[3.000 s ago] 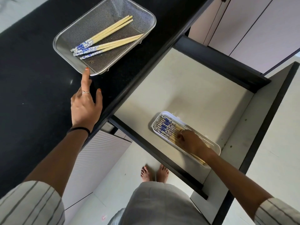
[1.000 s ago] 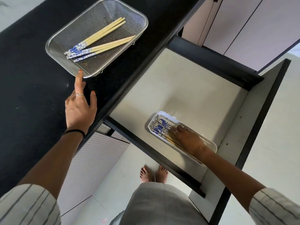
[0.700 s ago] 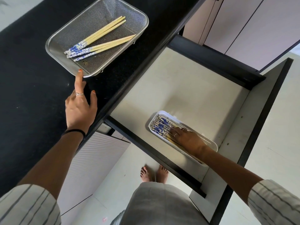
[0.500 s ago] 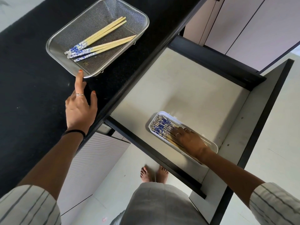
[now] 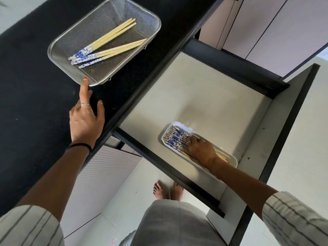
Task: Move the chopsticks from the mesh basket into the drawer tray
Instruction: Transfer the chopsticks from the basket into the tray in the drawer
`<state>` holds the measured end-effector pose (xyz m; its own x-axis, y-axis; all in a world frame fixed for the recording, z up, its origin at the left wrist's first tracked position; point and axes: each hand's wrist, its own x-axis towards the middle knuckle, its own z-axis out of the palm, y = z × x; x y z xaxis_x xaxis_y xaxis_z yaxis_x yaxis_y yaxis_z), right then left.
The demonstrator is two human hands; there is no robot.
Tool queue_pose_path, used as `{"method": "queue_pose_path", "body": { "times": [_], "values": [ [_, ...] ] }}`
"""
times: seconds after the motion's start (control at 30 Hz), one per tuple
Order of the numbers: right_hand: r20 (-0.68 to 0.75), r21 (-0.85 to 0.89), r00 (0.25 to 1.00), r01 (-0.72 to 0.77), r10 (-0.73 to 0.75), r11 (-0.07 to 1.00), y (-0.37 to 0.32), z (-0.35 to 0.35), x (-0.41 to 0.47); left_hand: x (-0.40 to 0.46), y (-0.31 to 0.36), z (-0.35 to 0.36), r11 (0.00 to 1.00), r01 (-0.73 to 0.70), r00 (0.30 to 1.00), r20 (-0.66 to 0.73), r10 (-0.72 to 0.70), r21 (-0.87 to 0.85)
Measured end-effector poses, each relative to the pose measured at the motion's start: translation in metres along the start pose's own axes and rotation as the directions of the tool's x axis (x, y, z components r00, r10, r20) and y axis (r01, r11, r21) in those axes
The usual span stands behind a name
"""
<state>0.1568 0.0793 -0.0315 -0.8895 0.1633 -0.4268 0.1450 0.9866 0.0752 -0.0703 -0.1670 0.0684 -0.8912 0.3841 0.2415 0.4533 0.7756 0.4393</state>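
Head view, basket: the mesh basket (image 5: 104,40) sits on the black desk (image 5: 32,107), up and left of the open drawer (image 5: 204,96).
Chopsticks left: a few chopsticks (image 5: 108,45) lie loose in the basket, long axes slanting from blue-patterned ends at lower left to plain tips at upper right.
Tray: the white tray (image 5: 232,159) sits in the drawer near its front edge, already carrying a row of chopsticks with patterned ends toward the upper left.
Left hand: the left hand (image 5: 85,119) rests on the desk, index finger stretched out so its tip touches the basket's near rim; it holds nothing.
Right hand: the right hand (image 5: 200,150) lies flat on the chopsticks in the tray, fingers extended and pressing, not curled round any.
Key relation: the remaining chopsticks lie just beyond the left fingertip, well apart from the right hand; the left hand is far nearer, and a grasp would likely cross the patterned ends.
Surface and room: pale drawer floor, light floor tiles below, pale cabinet doors at upper right.
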Motion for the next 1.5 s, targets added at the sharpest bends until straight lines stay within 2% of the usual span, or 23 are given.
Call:
{"method": "queue_pose_path", "body": {
  "times": [0.13,0.27,0.33,0.43,0.57,0.7,0.8,0.93,1.1,1.17,1.23,1.33,1.4,1.5],
  "values": [
    [0.012,0.228,0.999,-0.039,0.037,0.973,0.003,0.001,-0.006,0.000,-0.001,0.000,1.000,-0.001,1.000,-0.004,0.001,-0.002],
    [-0.011,0.514,0.999,-0.022,0.032,0.858,0.001,0.011,-0.011,0.001,-0.001,0.001,1.000,0.004,1.000,0.003,-0.004,0.002],
    [0.007,0.591,0.999,-0.042,0.047,0.806,0.000,0.013,-0.016,0.001,-0.001,0.001,1.000,0.000,1.000,0.002,0.000,-0.003],
    [-0.056,0.653,0.997,0.001,0.047,0.757,-0.005,0.010,-0.026,0.000,-0.001,0.000,1.000,-0.013,1.000,0.003,0.013,0.003],
    [-0.090,0.644,0.996,0.061,-0.004,0.763,-0.005,0.011,-0.034,0.001,-0.002,0.000,1.000,-0.017,1.000,0.003,0.017,0.007],
    [-0.057,0.618,0.998,0.023,0.016,0.786,0.001,0.016,-0.035,0.001,-0.002,0.001,1.000,-0.022,1.000,-0.001,0.022,0.003],
    [-0.028,0.655,0.998,-0.022,0.054,0.755,0.005,0.015,-0.036,-0.001,-0.003,0.001,1.000,-0.024,1.000,0.006,0.024,0.004],
    [-0.034,0.696,0.998,-0.010,0.047,0.718,0.005,0.000,-0.035,0.001,-0.003,0.002,1.000,-0.019,1.000,-0.011,0.019,0.007],
    [-0.194,0.771,0.975,0.086,0.104,0.631,0.004,-0.064,-0.018,-0.001,0.002,0.005,0.999,-0.049,0.998,-0.041,0.049,0.009],
    [-0.299,0.764,0.949,0.177,0.097,0.620,0.002,-0.108,-0.004,-0.001,0.000,0.005,0.999,-0.047,0.997,-0.066,0.049,0.024],
    [-0.460,0.708,0.884,0.306,0.086,0.637,-0.003,-0.153,0.014,0.001,-0.004,0.004,0.998,-0.048,0.996,-0.076,0.050,0.031],
    [-0.685,0.539,0.727,0.458,0.052,0.707,-0.016,-0.215,0.042,0.003,-0.007,0.005,0.998,-0.049,0.997,-0.063,0.051,0.024],
    [-0.739,0.475,0.674,0.507,0.013,0.719,-0.028,-0.248,0.064,0.002,-0.007,0.005,0.999,-0.035,0.998,-0.055,0.036,0.024],
    [-0.696,0.463,0.716,0.492,-0.040,0.737,-0.043,-0.281,0.107,0.003,-0.006,0.004,1.000,-0.016,0.998,-0.062,0.018,0.026]
  ]
}}
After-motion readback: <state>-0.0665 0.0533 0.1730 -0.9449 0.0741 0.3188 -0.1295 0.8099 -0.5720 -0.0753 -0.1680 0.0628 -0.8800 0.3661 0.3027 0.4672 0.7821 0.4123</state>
